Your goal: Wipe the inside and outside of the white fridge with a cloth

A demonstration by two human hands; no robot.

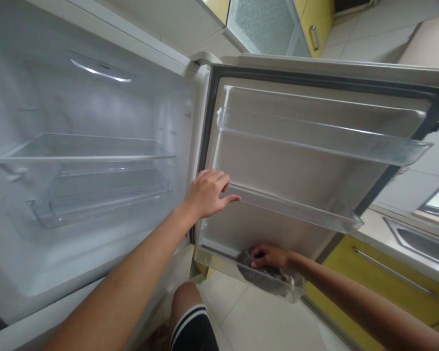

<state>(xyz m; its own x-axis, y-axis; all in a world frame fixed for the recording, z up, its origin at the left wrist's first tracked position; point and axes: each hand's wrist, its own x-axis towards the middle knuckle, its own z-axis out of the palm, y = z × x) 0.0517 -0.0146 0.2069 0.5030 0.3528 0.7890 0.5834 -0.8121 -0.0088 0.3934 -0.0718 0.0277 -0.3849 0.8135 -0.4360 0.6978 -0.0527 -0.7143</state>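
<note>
Dark grey cloth [246,257] lay in the bottom bin [219,259] of the fridge door [278,170], under the right hand [269,256]. Whether that grip closed round the cloth or only pressed it flat could not be told. Higher on the door, the left hand [208,192] rested on the hinge-side end of the middle shelf [296,209], its grip loose, fingers bent over the rim and clasping nothing. By this, the wiping seemed to be at the door's lowest bin. The top shelf [314,136] and the middle one looked bare and clean, though whether either was already wiped could not be told. Past the door's hinge, the glass shelf [84,146] and drawer [95,197] inside showed no cloth near them.
</note>
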